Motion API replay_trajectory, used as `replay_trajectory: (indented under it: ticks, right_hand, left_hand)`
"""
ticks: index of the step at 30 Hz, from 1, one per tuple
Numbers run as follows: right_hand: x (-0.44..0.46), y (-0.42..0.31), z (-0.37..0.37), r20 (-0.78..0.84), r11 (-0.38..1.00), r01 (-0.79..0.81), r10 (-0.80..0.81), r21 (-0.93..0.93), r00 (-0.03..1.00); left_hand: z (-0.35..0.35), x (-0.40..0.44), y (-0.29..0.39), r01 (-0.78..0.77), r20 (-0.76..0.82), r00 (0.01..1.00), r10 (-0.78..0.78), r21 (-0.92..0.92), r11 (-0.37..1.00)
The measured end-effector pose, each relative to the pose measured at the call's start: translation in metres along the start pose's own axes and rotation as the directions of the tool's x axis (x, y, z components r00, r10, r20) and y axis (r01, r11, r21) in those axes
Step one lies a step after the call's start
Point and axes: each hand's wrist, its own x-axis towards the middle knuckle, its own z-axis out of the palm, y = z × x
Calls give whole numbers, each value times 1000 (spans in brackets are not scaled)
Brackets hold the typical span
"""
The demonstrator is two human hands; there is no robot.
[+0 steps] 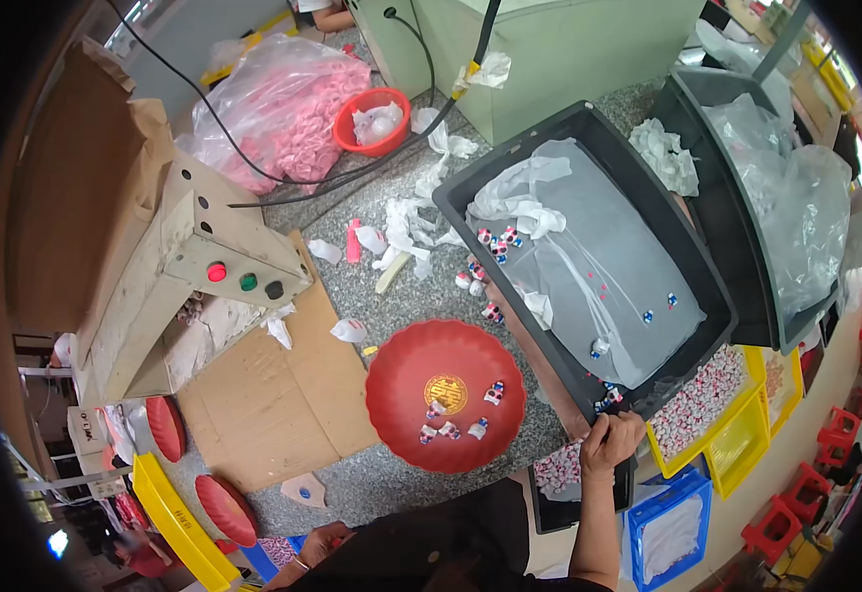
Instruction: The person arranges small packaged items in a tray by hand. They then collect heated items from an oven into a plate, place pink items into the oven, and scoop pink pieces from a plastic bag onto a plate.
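My right hand point(612, 440) is at the near corner of a large black tray point(589, 409), its fingers closed at the rim beside small blue, white and red figures point(609, 397). What it holds, if anything, is too small to name. My left hand point(323, 543) is low by my body, partly hidden by my dark clothing, with its fingers unclear. Between the hands, a scalloped red plate point(446, 434) holds several small figures point(493, 393). The black tray has a grey-white sheet point(609, 266) inside, with more small figures on it.
A cardboard sheet point(273, 385) lies beside a machine with red, green and black buttons point(217, 271). Farther back are a red bowl point(372, 146), a bag of pink pieces point(293, 109) and crumpled tissue point(406, 225). Yellow trays point(737, 449) and a blue crate point(670, 498) stand at right.
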Motion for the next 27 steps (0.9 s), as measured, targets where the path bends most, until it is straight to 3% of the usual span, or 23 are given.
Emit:
replay_trajectory:
  ticks: [5, 9, 15, 17, 27]
  right_hand:
    - [0, 0, -1, 21, 1000, -3, 3, -4, 1000]
    - [-5, 4, 1, 16, 1000, -14, 14, -13, 1000]
    - [-8, 6, 2, 7, 999, -32, 32, -28, 999]
    - [-9, 6, 2, 25, 999, -22, 23, -42, 999]
    - [-6, 2, -1, 53, 998, -54, 55, -27, 997]
  left_hand:
    - [-1, 2, -2, 73, 29, 997, -72, -56, 996]
    - [-4, 7, -13, 111, 53, 992, -112, 9, 994]
    - [-12, 15, -12, -16, 101, 995, 12, 33, 999]
    - [-14, 19, -18, -56, 137, 990, 38, 134, 989]
    - [-14, 26, -4, -33, 134, 991, 13, 148, 988]
